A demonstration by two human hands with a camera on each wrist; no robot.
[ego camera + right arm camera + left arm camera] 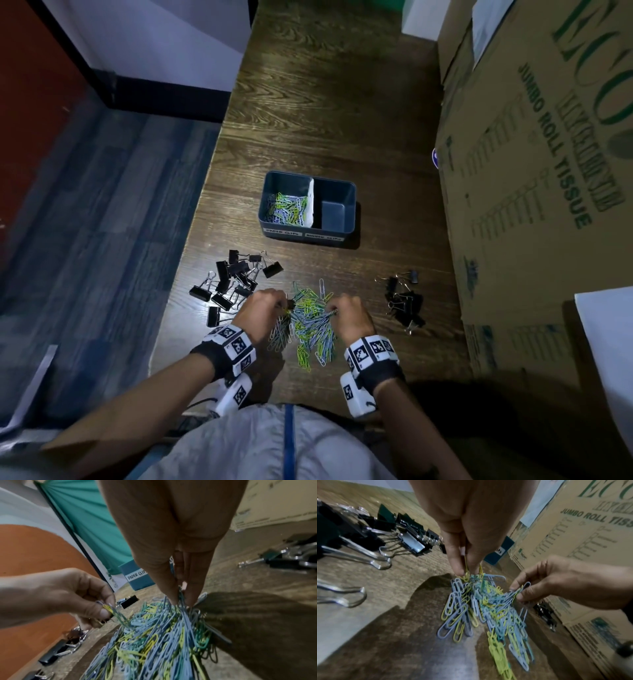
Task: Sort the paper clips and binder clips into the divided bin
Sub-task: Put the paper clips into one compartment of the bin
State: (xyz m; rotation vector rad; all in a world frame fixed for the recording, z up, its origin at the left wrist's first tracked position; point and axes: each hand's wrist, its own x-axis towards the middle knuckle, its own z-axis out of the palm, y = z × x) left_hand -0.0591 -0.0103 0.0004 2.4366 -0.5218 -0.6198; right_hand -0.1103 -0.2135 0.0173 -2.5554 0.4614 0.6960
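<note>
- Working on a dark wooden table (pixel 325 102), cardboard boxes (pixel 534 171) walling off the 3 o'clock side.
- Pinching a few paper clips (pixel 310 325) in the left hand (pixel 262 313) at the pile's 10 o'clock edge, fingertips closed on them, probably teasing tangled ones loose.
- Gripping a bunch in the right hand (pixel 349 317) at the pile's 2 o'clock edge, thumb and fingers pressed together.
- Sitting at 12 o'clock beyond the pile: bin (pixel 346 205), left compartment already holding paper clips, right one bare, awaiting binder clips.
- Lying unsorted: large binder clips (pixel 233 284) at 9 o'clock, small binder clips (pixel 404 301) at 3 o'clock, apparently left for later.
</note>
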